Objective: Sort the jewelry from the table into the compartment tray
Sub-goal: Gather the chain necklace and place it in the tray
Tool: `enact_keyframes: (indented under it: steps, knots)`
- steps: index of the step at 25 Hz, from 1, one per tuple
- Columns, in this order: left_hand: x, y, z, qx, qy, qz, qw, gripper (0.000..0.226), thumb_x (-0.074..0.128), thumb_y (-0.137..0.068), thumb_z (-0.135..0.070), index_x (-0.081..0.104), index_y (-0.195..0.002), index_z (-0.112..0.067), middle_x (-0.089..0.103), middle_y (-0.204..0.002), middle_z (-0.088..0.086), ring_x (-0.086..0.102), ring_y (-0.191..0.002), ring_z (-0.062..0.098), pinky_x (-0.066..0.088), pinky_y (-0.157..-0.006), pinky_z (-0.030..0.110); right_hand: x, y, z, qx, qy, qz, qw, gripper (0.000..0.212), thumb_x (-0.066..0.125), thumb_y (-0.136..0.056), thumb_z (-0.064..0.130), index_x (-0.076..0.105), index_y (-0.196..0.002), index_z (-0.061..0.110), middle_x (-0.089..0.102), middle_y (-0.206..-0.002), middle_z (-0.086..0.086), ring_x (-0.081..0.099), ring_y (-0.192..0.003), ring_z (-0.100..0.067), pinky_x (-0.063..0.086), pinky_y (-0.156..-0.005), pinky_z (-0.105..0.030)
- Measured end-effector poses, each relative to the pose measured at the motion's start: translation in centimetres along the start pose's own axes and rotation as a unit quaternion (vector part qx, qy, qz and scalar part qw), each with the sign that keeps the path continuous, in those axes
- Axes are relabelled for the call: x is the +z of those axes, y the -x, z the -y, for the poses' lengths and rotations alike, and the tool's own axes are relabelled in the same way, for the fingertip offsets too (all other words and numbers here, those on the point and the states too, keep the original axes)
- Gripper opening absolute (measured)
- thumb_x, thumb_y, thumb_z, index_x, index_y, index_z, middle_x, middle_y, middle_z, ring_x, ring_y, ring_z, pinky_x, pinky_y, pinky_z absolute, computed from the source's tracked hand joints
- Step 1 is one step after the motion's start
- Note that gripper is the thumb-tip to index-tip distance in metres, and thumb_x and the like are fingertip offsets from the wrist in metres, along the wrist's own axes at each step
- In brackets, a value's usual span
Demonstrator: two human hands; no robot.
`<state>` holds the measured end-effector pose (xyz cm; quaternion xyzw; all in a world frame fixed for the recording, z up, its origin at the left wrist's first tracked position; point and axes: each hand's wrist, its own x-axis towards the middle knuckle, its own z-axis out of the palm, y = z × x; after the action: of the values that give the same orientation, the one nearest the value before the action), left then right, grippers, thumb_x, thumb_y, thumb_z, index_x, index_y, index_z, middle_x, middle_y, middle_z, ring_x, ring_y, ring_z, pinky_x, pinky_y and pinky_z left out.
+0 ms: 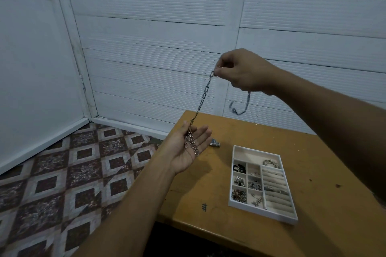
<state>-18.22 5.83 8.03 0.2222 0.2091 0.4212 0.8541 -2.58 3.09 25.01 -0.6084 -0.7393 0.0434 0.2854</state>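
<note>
A long silver link chain (pixel 203 96) hangs from my right hand (pixel 243 70), which pinches its upper end high above the table. The chain's lower part lies piled in the upturned palm of my left hand (pixel 189 148), whose fingers are relaxed. Another end of the chain (pixel 240 108) swings blurred below my right hand. A white compartment tray (pixel 235 159) sits on the wooden table, its small cells holding several pieces of jewelry and a silver bangle (pixel 271 162) in the top section. A wristwatch (pixel 215 143) lies on the table just behind my left hand.
The wooden table (pixel 313 183) has its left edge under my left forearm, with patterned tile floor (pixel 62 173) beyond it. White panelled walls (pixel 156 27) stand behind. A small hash mark (pixel 204 207) is drawn on the table near the tray.
</note>
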Motion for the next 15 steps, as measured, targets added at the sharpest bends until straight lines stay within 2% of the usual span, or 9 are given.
enact_keyframes:
  steps: [3, 7, 9, 12, 15]
  knots:
    - [0.7, -0.1, 1.1, 0.002, 0.13, -0.013, 0.991, 0.036, 0.038, -0.104, -0.027, 0.056, -0.088, 0.001, 0.071, -0.087, 0.023, 0.073, -0.076, 0.032, 0.06, -0.071, 0.047, 0.9, -0.3, 1.8, -0.027, 0.055, 0.008, 0.998, 0.017, 0.059, -0.093, 0.025, 0.071, -0.092, 0.013, 0.059, -0.074, 0.017, 0.054, -0.068, 0.003, 0.036, -0.055, -0.014]
    - [1.5, -0.6, 0.9, 0.04, 0.282, -0.038, 0.958, 0.036, 0.031, -0.105, -0.024, 0.053, -0.102, 0.005, 0.069, -0.086, 0.028, 0.07, -0.077, 0.035, 0.052, -0.085, 0.048, 2.1, 1.1, 2.6, -0.027, 0.1, 0.083, 0.991, 0.017, 0.061, -0.092, 0.026, 0.073, -0.094, 0.013, 0.062, -0.072, 0.013, 0.058, -0.07, 0.0, 0.04, -0.057, -0.014]
    - [1.6, -0.9, 0.2, 0.062, 0.316, -0.049, 0.945, 0.033, 0.027, -0.106, -0.024, 0.049, -0.103, 0.001, 0.069, -0.08, 0.029, 0.07, -0.076, 0.033, 0.05, -0.087, 0.048, 2.6, 2.6, 2.4, -0.023, 0.104, 0.114, 0.988, 0.017, 0.062, -0.092, 0.028, 0.072, -0.093, 0.014, 0.064, -0.073, 0.01, 0.06, -0.067, 0.0, 0.041, -0.056, -0.015]
    - [1.2, -1.1, -1.0, 0.09, 0.325, -0.057, 0.94, 0.036, 0.026, -0.106, -0.026, 0.049, -0.094, -0.002, 0.069, -0.078, 0.027, 0.07, -0.075, 0.031, 0.052, -0.082, 0.047, 3.2, 5.1, 1.6, -0.002, 0.096, 0.175, 0.98, 0.013, 0.063, -0.09, 0.03, 0.07, -0.089, 0.019, 0.065, -0.071, 0.009, 0.056, -0.05, 0.007, 0.038, -0.047, -0.012]
    - [0.3, -1.4, -2.3, 0.114, 0.312, -0.07, 0.941, 0.035, 0.027, -0.106, -0.028, 0.049, -0.093, -0.005, 0.071, -0.077, 0.024, 0.07, -0.08, 0.029, 0.053, -0.079, 0.045, 3.0, 6.7, 0.9, 0.03, 0.084, 0.231, 0.969, 0.01, 0.065, -0.089, 0.031, 0.068, -0.089, 0.021, 0.066, -0.061, 0.006, 0.055, -0.042, 0.001, 0.038, -0.042, -0.008]
